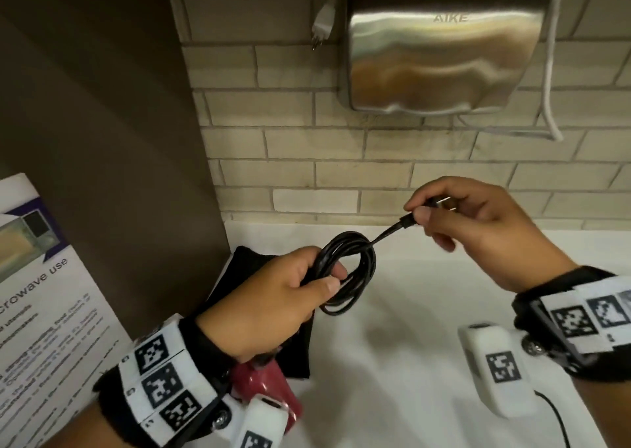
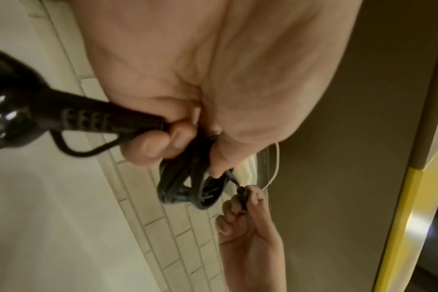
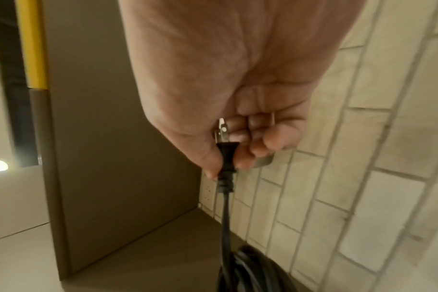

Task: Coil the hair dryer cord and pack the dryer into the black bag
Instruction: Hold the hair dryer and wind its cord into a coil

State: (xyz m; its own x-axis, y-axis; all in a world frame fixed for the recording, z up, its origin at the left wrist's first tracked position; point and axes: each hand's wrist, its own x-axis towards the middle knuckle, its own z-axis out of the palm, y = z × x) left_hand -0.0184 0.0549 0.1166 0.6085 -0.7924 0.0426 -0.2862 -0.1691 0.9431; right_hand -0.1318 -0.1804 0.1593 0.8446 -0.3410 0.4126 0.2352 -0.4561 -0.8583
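Cord (image 1: 345,270) coiled in left hand (image 1: 273,301) | plug (image 1: 408,221) pinched, right hand (image 1: 478,229)

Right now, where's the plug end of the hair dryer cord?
The plug is pinched in the right hand, held above the white counter just right of the coiled cord that the left hand grips.

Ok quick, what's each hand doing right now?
Left hand: grips the coiled cord and the dryer's handle.
Right hand: pinches the plug.
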